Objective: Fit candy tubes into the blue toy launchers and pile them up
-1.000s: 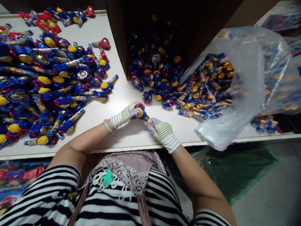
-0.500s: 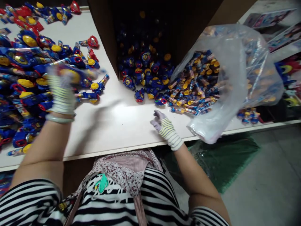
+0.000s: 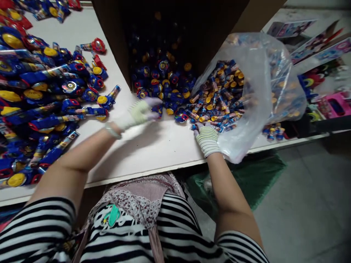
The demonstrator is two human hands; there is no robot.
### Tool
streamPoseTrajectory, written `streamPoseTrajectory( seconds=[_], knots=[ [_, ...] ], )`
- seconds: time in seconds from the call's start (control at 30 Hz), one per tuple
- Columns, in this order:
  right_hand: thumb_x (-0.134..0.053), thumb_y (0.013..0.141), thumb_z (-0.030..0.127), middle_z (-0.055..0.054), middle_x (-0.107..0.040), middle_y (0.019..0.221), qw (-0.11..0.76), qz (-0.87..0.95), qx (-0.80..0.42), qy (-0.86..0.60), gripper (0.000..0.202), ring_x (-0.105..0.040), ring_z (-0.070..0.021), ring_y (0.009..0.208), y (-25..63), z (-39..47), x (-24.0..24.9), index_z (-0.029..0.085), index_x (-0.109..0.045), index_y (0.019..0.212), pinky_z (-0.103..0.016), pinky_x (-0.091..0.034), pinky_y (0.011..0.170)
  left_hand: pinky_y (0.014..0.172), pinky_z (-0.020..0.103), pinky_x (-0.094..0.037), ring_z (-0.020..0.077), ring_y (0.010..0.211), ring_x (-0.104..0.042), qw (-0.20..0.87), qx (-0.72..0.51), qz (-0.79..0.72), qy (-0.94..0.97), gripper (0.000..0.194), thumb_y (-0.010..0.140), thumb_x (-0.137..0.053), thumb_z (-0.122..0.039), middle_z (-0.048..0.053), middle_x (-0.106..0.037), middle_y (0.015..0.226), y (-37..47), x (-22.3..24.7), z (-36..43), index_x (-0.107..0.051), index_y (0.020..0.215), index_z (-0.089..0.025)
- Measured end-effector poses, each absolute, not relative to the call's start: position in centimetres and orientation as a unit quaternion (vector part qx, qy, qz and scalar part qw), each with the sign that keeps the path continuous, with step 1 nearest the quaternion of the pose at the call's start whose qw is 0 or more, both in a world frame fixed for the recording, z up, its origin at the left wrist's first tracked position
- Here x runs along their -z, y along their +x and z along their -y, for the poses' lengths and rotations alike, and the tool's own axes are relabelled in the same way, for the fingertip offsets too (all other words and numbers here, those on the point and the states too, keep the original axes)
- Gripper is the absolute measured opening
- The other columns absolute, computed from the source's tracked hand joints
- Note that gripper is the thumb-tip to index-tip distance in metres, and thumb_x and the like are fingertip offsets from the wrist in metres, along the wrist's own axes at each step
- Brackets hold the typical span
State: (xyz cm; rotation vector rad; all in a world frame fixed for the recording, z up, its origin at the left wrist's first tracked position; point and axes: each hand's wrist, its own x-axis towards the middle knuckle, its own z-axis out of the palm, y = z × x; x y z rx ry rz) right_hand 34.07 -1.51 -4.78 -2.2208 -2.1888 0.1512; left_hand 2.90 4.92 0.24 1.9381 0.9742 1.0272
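My left hand (image 3: 141, 112), in a striped glove and blurred, reaches over the white tabletop with thumb and fingers apart. Its fingertips are around or beside a blue watch-like toy (image 3: 157, 110) at the front of the box's pile. My right hand (image 3: 207, 138), gloved alike, has its fingers bent over a small clear tube (image 3: 192, 127) with a printed wrap, at the near edge of the tube heap (image 3: 219, 96); its fingertips are partly hidden. Blue and yellow watch-like toys with tubes attached (image 3: 44, 73) lie piled on the left.
A cardboard box (image 3: 111, 40) lies open towards me, with blue toys (image 3: 167, 78) spilling out. Beside it, a clear plastic bag (image 3: 257, 91) holds tubes. Printed boxes (image 3: 309, 44) and a pink toy (image 3: 336, 104) are at the right. The table edge (image 3: 170, 168) runs before me.
My left hand has moved right from the left pile to the toys before the box. My right hand has moved forward onto the tubes. The view has shifted slightly right.
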Motion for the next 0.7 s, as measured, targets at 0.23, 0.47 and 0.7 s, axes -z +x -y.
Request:
streamPoseTrajectory(
  seconds=[0.23, 0.47, 0.7],
  knots=[
    [-0.058, 0.084, 0.040, -0.013, -0.067, 0.098, 0.166, 0.663, -0.211, -0.699, 0.037, -0.063, -0.0259, 0.087, 33.8, 3.0, 6.0, 0.015, -0.062, 0.111, -0.042, -0.053, 0.083, 0.093, 0.049, -0.047, 0.0397, 0.119, -0.052, 0.162, -0.083, -0.415, 0.891, 0.055, 0.082, -0.069, -0.023, 0.024, -0.053, 0.133, 16.2, 4.6, -5.6, -0.058, 0.135, -0.011],
    [-0.050, 0.092, 0.033, -0.017, -0.071, 0.120, 0.158, 0.718, -0.257, -0.627, 0.037, -0.066, -0.0290, 0.111, 32.7, 5.6, 5.4, 0.016, -0.067, 0.120, -0.043, -0.050, 0.101, 0.091, 0.037, -0.050, 0.0258, 0.102, -0.061, 0.537, -0.328, -0.418, 0.655, 0.049, 0.076, -0.070, -0.036, 0.011, -0.064, 0.114, 7.0, 5.5, -2.3, -0.060, 0.119, -0.014],
    [-0.046, 0.100, 0.038, -0.015, -0.072, 0.123, 0.137, 0.798, -0.202, -0.551, 0.043, -0.071, -0.0275, 0.101, 27.0, 5.6, 1.3, 0.016, -0.063, 0.132, -0.038, -0.055, 0.087, 0.067, 0.025, -0.046, 0.0158, 0.075, -0.057, 0.662, -0.410, -0.387, 0.494, 0.035, 0.078, -0.064, -0.044, 0.003, -0.060, 0.087, 3.2, 4.1, 0.6, -0.061, 0.100, -0.017]
  ],
)
